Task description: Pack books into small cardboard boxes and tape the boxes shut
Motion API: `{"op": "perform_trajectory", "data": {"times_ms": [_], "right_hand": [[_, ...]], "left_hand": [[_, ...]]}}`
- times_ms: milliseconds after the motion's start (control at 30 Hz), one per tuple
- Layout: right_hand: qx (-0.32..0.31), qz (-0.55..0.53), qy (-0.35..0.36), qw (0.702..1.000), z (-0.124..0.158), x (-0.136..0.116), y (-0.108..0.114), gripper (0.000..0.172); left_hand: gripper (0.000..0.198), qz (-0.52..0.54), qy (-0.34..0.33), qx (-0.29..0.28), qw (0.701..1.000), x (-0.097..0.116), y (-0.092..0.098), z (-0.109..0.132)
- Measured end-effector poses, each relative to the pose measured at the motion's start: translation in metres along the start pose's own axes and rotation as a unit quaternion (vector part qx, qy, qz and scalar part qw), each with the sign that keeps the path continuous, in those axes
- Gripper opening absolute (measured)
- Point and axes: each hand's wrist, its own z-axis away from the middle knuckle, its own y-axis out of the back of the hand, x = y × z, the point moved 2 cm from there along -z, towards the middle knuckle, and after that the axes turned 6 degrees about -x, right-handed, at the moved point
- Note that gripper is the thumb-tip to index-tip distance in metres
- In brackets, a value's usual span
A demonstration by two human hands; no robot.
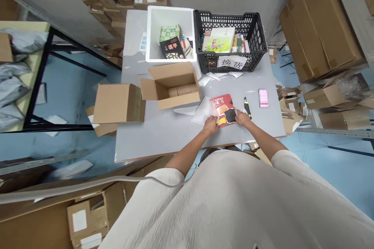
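A red book [223, 100] with yellow, orange and black patches on its cover lies near the front of the grey table. Under its left side spreads a whitish translucent wrapping sheet [202, 112]. My left hand [210, 124] is closed at the book's lower left corner, with a bit of the sheet in its fingers. At the lower right edge, my right hand [242, 118] grips the book between thumb and fingers. Just beyond that hand lies a black and yellow utility knife [247, 108].
An open cardboard box [177, 104] stands left of the book, beside another box [113, 103]. Behind are a white foam bin [150, 35] and a black crate [257, 52], both holding books. A pink phone-like object [263, 98] lies right on the table [152, 140].
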Motion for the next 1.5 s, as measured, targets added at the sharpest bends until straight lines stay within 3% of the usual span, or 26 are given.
{"op": "perform_trajectory", "data": {"times_ms": [167,333,467,667,800,1167,1267,1500], "right_hand": [[0.075,-0.014,-0.060,0.995,-0.003,0.017,0.013,0.050],[0.120,0.021,-0.030,0.992,-0.003,0.006,0.018,0.047],[0.091,0.005,0.013,0.996,-0.009,-0.011,0.016,0.043],[0.012,-0.114,-0.027,0.993,-0.024,-0.017,0.009,0.050],[0.026,-0.137,-0.030,0.990,-0.033,-0.017,0.009,0.052],[0.022,-0.200,-0.070,0.977,-0.045,-0.016,0.015,0.030],[0.028,-0.204,-0.053,0.977,-0.045,-0.016,0.017,0.023],[0.038,-0.221,0.033,0.974,-0.036,-0.009,0.028,0.030]], "left_hand": [[0.052,-0.003,0.017,-0.003,1.000,-0.002,0.002,0.001],[0.057,0.000,0.042,-0.009,0.999,-0.003,0.003,0.000],[0.059,0.006,0.051,-0.026,0.998,0.001,0.002,-0.003],[0.066,0.033,0.039,-0.031,0.998,0.003,0.001,-0.001],[0.075,0.039,0.046,-0.046,0.997,0.001,0.001,0.001],[0.076,0.038,0.052,-0.079,0.995,0.002,0.007,0.004],[0.070,0.033,0.056,-0.078,0.995,0.002,0.008,0.004],[0.053,0.017,0.058,-0.080,0.995,0.005,0.009,0.003]]}}
